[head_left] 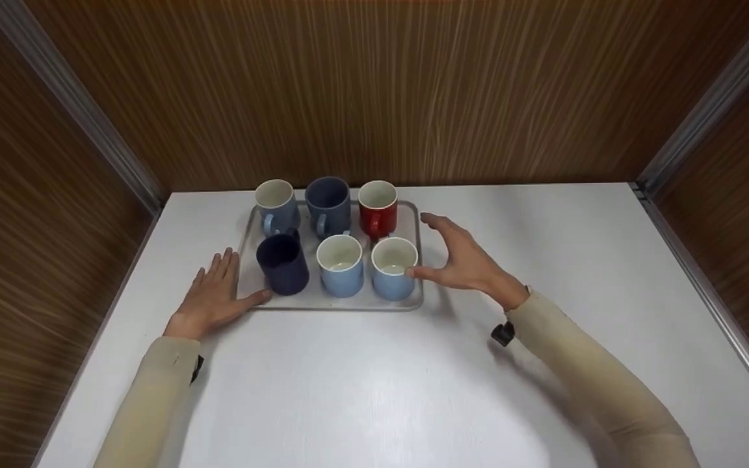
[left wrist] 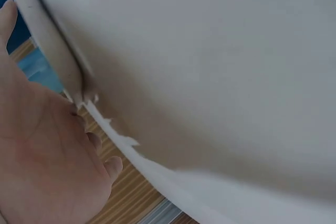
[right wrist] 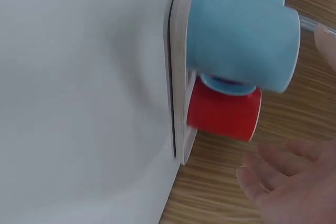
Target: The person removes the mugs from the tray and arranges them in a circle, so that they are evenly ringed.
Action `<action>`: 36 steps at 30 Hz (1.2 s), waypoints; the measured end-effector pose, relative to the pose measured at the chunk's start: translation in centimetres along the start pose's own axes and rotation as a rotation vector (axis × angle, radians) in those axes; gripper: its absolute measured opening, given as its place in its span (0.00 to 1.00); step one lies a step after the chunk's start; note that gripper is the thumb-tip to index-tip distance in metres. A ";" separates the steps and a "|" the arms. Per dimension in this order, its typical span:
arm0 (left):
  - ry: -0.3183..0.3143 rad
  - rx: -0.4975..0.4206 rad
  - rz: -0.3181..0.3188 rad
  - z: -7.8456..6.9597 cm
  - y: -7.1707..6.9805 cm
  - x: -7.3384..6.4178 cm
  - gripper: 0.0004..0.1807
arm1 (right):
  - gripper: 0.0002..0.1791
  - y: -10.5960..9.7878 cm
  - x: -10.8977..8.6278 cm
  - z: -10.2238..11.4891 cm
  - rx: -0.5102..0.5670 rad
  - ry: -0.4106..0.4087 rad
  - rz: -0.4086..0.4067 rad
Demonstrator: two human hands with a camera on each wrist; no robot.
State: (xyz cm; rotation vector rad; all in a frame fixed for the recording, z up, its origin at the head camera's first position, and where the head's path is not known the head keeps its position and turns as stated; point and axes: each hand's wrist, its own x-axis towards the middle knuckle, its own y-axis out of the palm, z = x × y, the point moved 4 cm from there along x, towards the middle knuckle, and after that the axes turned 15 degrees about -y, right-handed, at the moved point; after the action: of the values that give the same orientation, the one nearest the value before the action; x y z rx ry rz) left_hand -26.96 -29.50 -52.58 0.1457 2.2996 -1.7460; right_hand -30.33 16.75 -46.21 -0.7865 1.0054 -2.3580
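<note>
Six mugs [head_left: 341, 281] stand between left hand [head_left: 210, 300] and right hand [head_left: 462, 261], empty fingers extended; right thumb [head_left: 428, 273] partly hides a light-blue mug [head_left: 392, 286].

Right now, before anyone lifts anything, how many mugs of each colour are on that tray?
Light blue mugs: 3
Slate blue mug: 1
Navy mug: 1
Red mug: 1
Total: 6
</note>
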 end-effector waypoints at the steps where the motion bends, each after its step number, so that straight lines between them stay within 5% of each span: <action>1: -0.001 0.002 0.000 0.1 0.1 0.1 0.67 | 0.60 0.3 0.2 0.1 0.012 -0.006 -0.002; 18: 0.044 0.001 -0.020 0.0 1.0 0.7 0.71 | 0.55 4.8 2.1 1.8 0.152 -0.073 -0.039; 25: 0.073 0.007 -0.015 0.5 0.9 0.6 0.74 | 0.54 5.3 1.6 1.7 0.122 -0.040 -0.082; 36: 0.078 0.011 -0.025 1.2 0.8 1.0 0.77 | 0.52 5.1 1.3 0.7 0.290 -0.030 -0.109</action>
State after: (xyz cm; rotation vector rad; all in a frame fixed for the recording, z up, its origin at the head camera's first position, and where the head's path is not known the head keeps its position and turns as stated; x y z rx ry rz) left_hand -27.59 -30.46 -53.91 0.1916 2.3565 -1.7956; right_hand -29.87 12.45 -49.23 -0.7767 0.6015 -2.5008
